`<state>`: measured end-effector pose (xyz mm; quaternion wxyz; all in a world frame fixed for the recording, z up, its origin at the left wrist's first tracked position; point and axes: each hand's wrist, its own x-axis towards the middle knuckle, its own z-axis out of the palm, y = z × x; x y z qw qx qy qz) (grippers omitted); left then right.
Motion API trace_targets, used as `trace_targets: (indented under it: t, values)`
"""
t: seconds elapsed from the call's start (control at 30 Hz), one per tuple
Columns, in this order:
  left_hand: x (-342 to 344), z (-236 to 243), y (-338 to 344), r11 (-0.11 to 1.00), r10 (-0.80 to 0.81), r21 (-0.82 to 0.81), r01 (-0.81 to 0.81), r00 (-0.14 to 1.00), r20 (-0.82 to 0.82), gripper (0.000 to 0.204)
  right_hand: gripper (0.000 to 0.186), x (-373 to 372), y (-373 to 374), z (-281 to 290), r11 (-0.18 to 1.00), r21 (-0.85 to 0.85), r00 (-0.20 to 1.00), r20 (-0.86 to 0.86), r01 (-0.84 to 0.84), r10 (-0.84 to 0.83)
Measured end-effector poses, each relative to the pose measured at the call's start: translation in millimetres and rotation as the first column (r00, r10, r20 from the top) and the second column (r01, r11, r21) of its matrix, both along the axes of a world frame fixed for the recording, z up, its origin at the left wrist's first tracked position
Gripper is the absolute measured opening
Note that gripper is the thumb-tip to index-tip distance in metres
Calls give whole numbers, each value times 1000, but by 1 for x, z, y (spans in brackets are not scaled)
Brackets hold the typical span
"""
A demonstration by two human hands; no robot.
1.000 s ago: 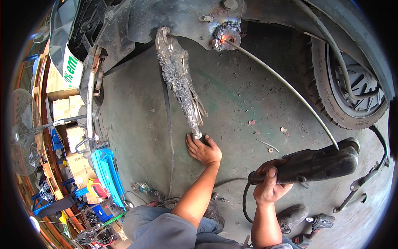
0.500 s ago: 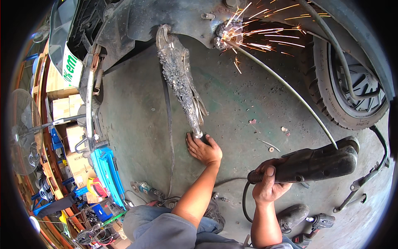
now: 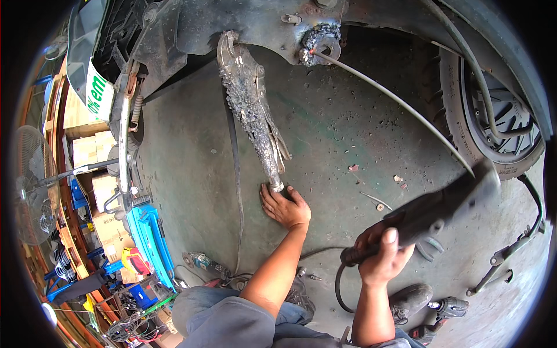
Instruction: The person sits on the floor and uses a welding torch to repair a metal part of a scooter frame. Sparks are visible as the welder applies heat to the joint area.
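Note:
Locking pliers (image 3: 250, 110), crusted with grey weld spatter, hang from the lower edge of a dark metal plate (image 3: 255, 26). My left hand (image 3: 285, 207) has its fingers around their round bottom end. In my right hand (image 3: 384, 258), the fingers wrap around the handle of a black electrode holder (image 3: 432, 211), slightly blurred, with its cable trailing down. From its far end a long welding rod (image 3: 400, 109) runs up-left to a ring-shaped metal lug (image 3: 329, 49) at the plate's right corner. The rod's tip glows orange at the lug, whose rim is rough with weld.
A tyred wheel (image 3: 487, 110) stands at right, with a bent metal stand (image 3: 502, 255) below it. Power tools lie near my feet, including a drill (image 3: 449, 308). A fan (image 3: 36, 182), cardboard boxes (image 3: 110, 229) and a blue case (image 3: 149, 243) line the left.
The sparks at the lug have stopped. The electrode holder has tilted, its far end rising, and my right hand has turned slightly with it. My left hand stays at the pliers.

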<state>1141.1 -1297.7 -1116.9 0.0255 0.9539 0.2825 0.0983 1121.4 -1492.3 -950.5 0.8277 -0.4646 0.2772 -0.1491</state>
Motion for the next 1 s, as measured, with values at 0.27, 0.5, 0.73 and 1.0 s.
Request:
trace_targets:
  t: [0.27, 0.5, 0.73, 1.0]
  values:
    - [-1, -3, 1, 1000, -6, 28, 6, 1000, 25, 55, 35, -7, -4, -16, 998, 67, 1000, -15, 19, -18]
    - [-1, -4, 1, 999, 4, 38, -5, 1000, 10, 54, 32, -3, 1, -7, 999, -32, 999, 39, 10, -9]
    - [-1, -3, 1, 999, 0, 39, 0, 1000, 14, 54, 31, -1, 1, -6, 1000, -18, 999, 35, -1, 1]
    - [-1, -5, 2, 999, -11, 47, 10, 1000, 25, 54, 31, 3, 3, -4, 999, -15, 999, 25, 29, -28]
